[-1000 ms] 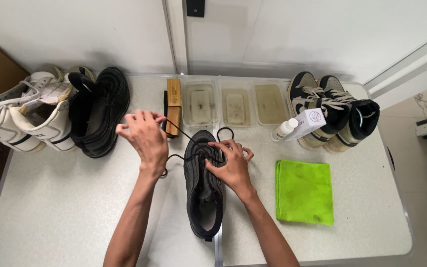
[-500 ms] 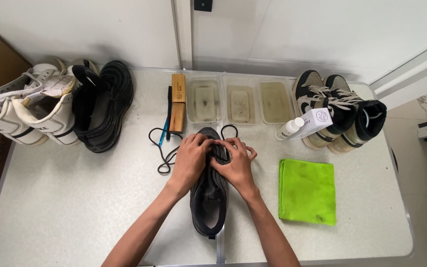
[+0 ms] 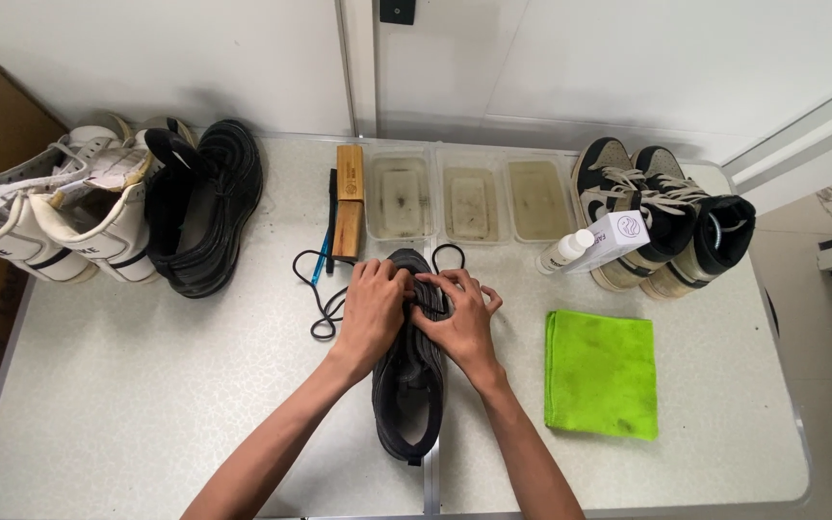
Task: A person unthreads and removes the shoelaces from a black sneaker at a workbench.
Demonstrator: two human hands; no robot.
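A black low-top mesh sneaker [image 3: 408,385] is seen lying near the middle of the pale speckled bench [image 3: 146,385], its long axis running almost straight away from the wearer of the camera: the heel is turned toward the near edge and the toe toward the wall. Its upper is dark all over, and the open collar and heel are left uncovered, while the front part is hidden under the hands. The left hand [image 3: 374,310] is laid over the left side of the forefoot with its fingers [image 3: 385,274] curled down onto the shoe; the right hand [image 3: 456,316] is pressed on the right side, its fingers [image 3: 440,286] bent and closed on the lacing area, though whether a lace is pinched between them cannot be told. A loose black shoelace [image 3: 318,299] is looped on the bench just left of the hands, and another loop shows beyond the toe. Behind the shoe are set a wooden brush [image 3: 349,200] and three clear shallow plastic trays [image 3: 469,197]. A folded bright green cloth [image 3: 601,374] is spread to the right, near a small white bottle [image 3: 566,252].
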